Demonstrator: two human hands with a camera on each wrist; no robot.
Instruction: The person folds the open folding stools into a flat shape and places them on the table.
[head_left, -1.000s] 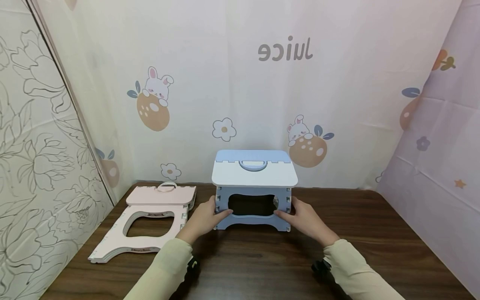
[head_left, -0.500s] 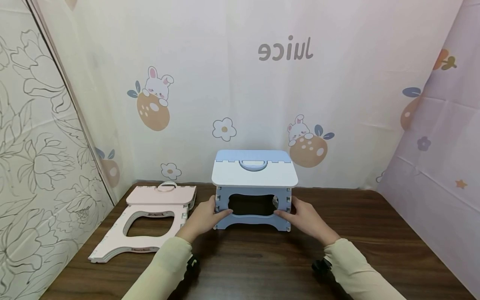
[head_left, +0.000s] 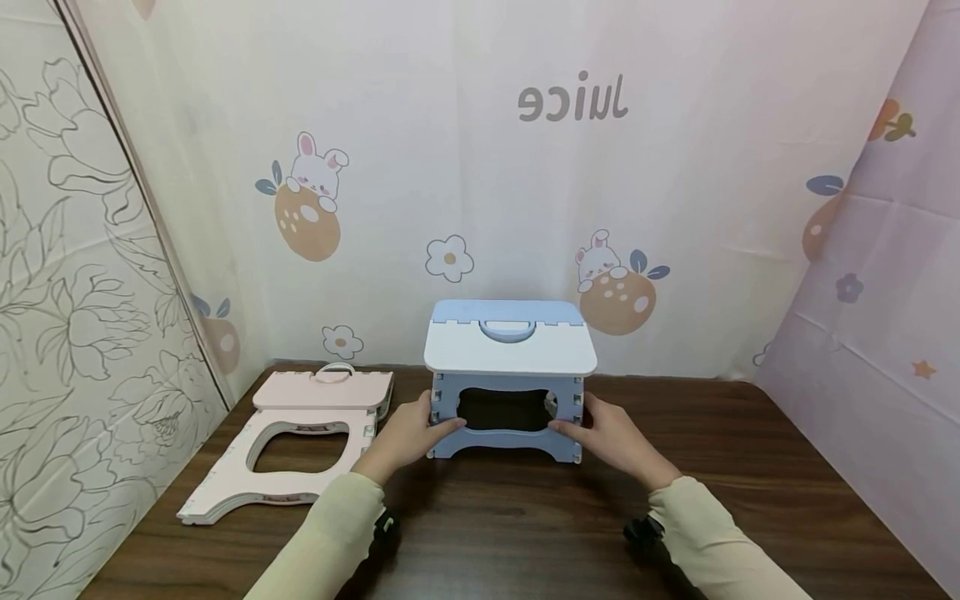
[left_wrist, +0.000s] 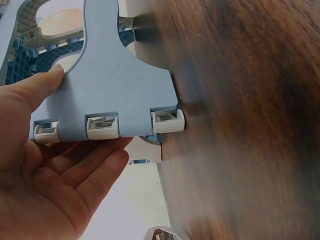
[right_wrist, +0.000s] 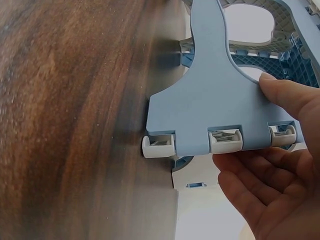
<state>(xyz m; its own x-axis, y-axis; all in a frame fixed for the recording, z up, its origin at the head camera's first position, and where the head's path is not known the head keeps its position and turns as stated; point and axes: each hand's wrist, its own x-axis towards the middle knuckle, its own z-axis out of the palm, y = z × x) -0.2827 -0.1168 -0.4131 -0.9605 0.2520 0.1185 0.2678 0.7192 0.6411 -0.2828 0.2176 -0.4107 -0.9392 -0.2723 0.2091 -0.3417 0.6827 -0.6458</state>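
A blue and white folding step stool (head_left: 510,350) stands unfolded and upright near the table's back edge, its small blue handle lying flat in the top. My left hand (head_left: 411,433) grips its left front leg corner, thumb on the blue front panel (left_wrist: 117,85) by the cut-out and fingers round the hinged side. On the opposite corner my right hand (head_left: 617,437) holds it the same way, its thumb at the cut-out's edge in the right wrist view and its fingers along the white hinges (right_wrist: 226,141). The stool's feet meet the wood.
A pink folding stool (head_left: 322,392) lies folded flat on the brown wooden table (head_left: 510,533), just left of my left hand. Behind the table hangs a printed curtain (head_left: 480,183) with bunnies and fruit, close at the blue stool's back. More patterned cloth (head_left: 885,317) borders the right side.
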